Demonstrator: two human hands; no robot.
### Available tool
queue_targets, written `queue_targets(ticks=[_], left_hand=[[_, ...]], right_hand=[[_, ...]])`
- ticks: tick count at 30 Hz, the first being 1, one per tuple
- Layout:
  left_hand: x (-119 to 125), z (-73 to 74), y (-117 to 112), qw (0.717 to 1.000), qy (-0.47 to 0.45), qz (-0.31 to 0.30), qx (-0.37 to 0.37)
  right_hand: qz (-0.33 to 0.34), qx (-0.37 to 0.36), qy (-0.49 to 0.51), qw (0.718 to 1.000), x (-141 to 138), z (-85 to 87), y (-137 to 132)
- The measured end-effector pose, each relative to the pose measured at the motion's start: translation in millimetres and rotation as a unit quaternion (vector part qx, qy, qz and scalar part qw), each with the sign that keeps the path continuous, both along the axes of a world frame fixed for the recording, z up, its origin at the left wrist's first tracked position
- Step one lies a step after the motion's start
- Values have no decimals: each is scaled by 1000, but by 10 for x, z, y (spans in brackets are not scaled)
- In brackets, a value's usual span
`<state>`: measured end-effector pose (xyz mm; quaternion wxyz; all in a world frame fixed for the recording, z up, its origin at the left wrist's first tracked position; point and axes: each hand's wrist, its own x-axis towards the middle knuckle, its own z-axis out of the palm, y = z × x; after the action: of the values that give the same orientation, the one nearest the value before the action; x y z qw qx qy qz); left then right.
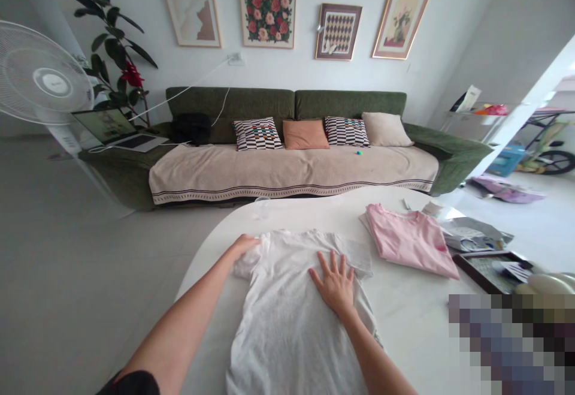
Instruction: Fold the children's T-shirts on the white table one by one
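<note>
A white T-shirt [294, 299] lies spread out on the white table [413, 323], its neck end toward the sofa and its lower part running out of the frame at the bottom. My left hand [245, 245] is at the left sleeve, closed on the cloth near the shoulder; some of its fingers are hidden. Flat on the upper right chest of the shirt rests my right hand [336, 282], fingers spread, holding nothing. The cloth has light wrinkles. To the right of the shirt sits a folded pink shirt [411, 239], apart from both hands.
Right of the pink shirt are a silvery plastic package [476, 233] and a dark-rimmed tray [480, 272]. A clear cup [262, 207] stands at the table's far edge. Beyond is a green sofa [233, 107] with cushions; a fan [49, 80] and laptop [130, 140] are left.
</note>
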<state>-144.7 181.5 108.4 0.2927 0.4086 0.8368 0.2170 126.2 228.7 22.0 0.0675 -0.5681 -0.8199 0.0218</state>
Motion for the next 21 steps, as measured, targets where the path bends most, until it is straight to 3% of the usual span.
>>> queue_targets(ticks=[5,10,17,21], left_hand=[[-349,116,-99,993,-80,-55,-75],[-538,295,-237,985,-120,-95,-78],[-547,29,-357,997,51,-23,-52],[-246,-36,-255,982,187,-22,1]], right_hand=[[0,-3,3,1000,2,16,3],[-4,-5,5,1000,3,26,-4],[-3,-15,5,1000,1,58,-17],[-3,-11,6,1000,7,41,-10]])
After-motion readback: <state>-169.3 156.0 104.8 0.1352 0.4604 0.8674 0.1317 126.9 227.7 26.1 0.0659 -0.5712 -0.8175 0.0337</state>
